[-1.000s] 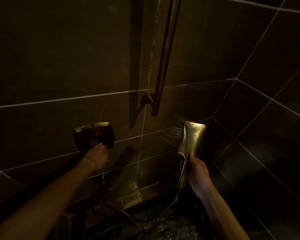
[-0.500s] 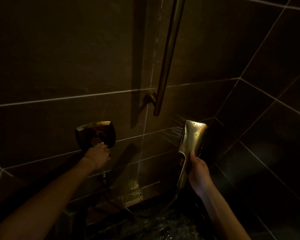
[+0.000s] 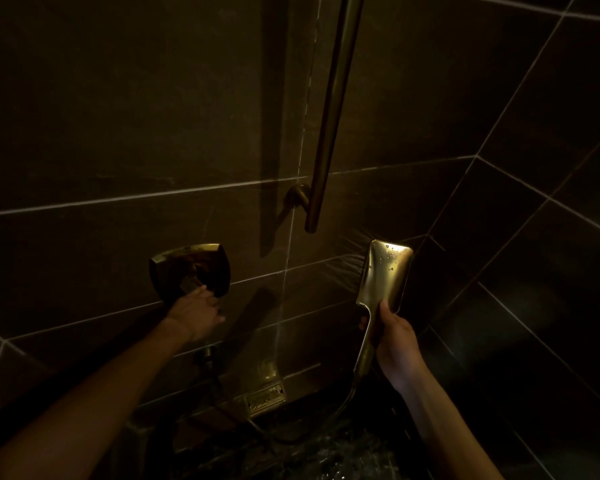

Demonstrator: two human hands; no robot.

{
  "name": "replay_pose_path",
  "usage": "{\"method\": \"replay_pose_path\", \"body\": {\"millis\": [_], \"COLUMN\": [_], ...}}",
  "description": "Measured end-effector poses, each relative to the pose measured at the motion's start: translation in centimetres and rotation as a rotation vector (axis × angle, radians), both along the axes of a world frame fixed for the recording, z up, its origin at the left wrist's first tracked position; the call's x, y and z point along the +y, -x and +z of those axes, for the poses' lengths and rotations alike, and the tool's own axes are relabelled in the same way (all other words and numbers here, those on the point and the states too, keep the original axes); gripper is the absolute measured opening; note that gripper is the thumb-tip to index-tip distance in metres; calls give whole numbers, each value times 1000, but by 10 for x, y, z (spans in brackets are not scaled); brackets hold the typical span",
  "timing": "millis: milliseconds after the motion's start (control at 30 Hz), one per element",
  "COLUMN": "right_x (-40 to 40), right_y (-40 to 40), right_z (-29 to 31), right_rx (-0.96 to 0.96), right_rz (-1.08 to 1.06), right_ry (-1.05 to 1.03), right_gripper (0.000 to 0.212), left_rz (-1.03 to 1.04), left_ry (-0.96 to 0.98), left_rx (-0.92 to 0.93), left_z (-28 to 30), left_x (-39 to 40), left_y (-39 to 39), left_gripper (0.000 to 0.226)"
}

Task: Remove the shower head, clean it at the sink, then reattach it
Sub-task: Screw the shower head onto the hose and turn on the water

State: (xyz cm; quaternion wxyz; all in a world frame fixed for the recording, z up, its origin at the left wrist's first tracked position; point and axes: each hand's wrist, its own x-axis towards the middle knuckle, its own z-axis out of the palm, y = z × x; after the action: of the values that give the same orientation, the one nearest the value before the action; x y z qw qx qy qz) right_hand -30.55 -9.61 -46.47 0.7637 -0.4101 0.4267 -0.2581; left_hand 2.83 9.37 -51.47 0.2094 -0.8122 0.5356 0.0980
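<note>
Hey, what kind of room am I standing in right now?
Most likely a tiled shower stall: dark wall tiles, a brass slide rail on the wall, and a handheld shower head spraying water, held by your right hand.

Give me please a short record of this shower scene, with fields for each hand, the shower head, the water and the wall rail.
left hand: on the lever of the wall valve
right hand: grips the handle of the shower head
shower head: off the rail, upright, droplets on its back
water: fine jets spray left toward the tiled wall
wall rail: nothing mounted on the visible part
</note>
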Motion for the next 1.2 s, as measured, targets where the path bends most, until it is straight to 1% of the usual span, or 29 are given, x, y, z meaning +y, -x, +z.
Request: {"method": "replay_pose_path", "body": {"millis": [200, 467, 933, 1200], "right_x": [0, -3, -4, -4], "right_y": [2, -3, -4, -6], "right_z": [-1, -1, -1, -1], "right_rx": [-8, 21, 37, 63], "right_rz": [1, -14, -9, -13], "right_ry": [3, -8, 23, 27], "right_gripper": [43, 42, 40, 41], "left_rz": [-19, -53, -32, -44], "left_ry": [-18, -2, 44, 31], "left_rx": [-23, -44, -37, -58], "left_z": [1, -7, -18, -13], "left_x": [0, 2, 1, 2], "left_y": [1, -4, -9, -5], "left_gripper": [54, 55, 54, 54]}}
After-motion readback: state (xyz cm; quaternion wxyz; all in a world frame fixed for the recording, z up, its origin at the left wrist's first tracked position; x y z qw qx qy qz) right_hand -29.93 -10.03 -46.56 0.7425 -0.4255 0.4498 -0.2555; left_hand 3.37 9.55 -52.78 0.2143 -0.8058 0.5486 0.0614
